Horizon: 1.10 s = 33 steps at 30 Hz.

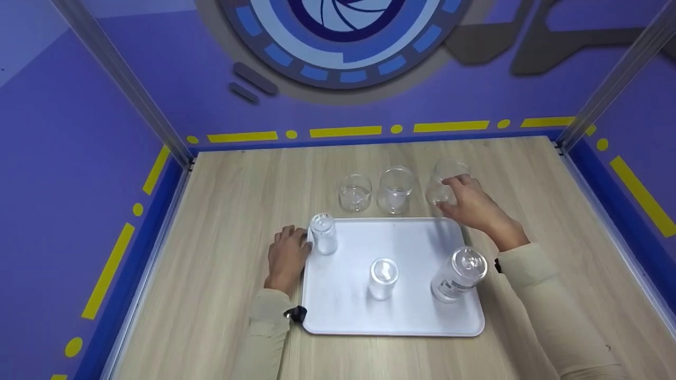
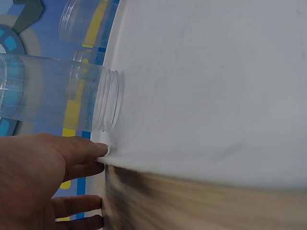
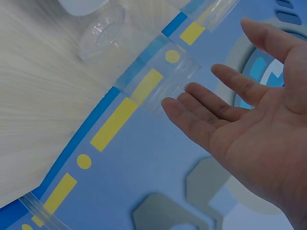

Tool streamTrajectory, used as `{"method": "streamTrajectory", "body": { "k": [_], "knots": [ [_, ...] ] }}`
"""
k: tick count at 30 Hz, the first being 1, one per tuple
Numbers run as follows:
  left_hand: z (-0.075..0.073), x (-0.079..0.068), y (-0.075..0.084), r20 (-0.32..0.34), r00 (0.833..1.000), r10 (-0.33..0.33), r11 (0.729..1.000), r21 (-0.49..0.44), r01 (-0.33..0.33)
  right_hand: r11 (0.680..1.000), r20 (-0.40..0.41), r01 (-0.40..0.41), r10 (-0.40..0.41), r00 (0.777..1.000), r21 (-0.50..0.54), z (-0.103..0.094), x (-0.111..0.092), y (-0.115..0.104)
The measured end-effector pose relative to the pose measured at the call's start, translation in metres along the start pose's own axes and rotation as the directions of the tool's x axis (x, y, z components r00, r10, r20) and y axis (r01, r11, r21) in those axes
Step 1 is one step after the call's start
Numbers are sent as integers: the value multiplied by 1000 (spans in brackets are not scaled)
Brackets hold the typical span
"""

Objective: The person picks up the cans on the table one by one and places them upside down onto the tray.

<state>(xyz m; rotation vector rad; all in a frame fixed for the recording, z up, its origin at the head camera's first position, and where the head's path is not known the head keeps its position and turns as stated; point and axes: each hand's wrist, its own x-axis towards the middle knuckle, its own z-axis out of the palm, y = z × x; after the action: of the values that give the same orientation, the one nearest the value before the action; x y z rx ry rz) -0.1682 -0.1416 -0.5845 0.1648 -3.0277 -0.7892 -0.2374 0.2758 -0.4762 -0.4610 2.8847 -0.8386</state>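
My left hand (image 1: 288,258) rests at the left edge of a white tray (image 1: 348,316), thumb tip touching the rim and the fingertips just outside it. Close to that thumb, a slim clear jar (image 1: 324,235) stands upside down on the tray, its threaded mouth (image 2: 108,100) downward. Past the tray's far right corner, my right hand (image 1: 470,206) reaches over a clear jar (image 1: 438,187) standing mouth up on the table. Its fingers are spread; in the right wrist view, the fingertips (image 3: 168,103) lie right by the threaded rim.
Two more clear jars, a short one (image 1: 355,194) and a taller one (image 1: 395,191), stand behind the tray. A small upturned jar (image 1: 382,279) and a larger labelled one (image 1: 458,277) stand on it. Decorated walls (image 1: 338,113) enclose the wooden table (image 1: 227,211).
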Motion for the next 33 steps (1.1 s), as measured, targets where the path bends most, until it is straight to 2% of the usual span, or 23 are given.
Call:
{"method": "streamTrajectory", "body": {
  "k": [8, 15, 21, 29, 33],
  "knots": [
    [1, 0, -4, -34, 998, 49, 999, -3, -49, 1000, -25, 6, -7, 1000, -4, 0, 5, 0],
    [2, 2, -3, -14, 1000, 26, 1000, 10, -26, 1000, -35, 8, -9, 999, -29, -6, 16, 0],
    [3, 1, -4, -14, 999, 33, 999, 19, -33, 997, -55, -2, -2, 999, -74, -7, 27, 3],
    [2, 1, -5, -33, 998, 46, 999, 17, -46, 999, -73, -37, 34, 997, -33, -4, 41, 7],
    [2, 0, -4, -32, 998, 45, 999, 16, -45, 998, -66, -46, 43, 997, -51, -4, 48, 10]
  ]
}}
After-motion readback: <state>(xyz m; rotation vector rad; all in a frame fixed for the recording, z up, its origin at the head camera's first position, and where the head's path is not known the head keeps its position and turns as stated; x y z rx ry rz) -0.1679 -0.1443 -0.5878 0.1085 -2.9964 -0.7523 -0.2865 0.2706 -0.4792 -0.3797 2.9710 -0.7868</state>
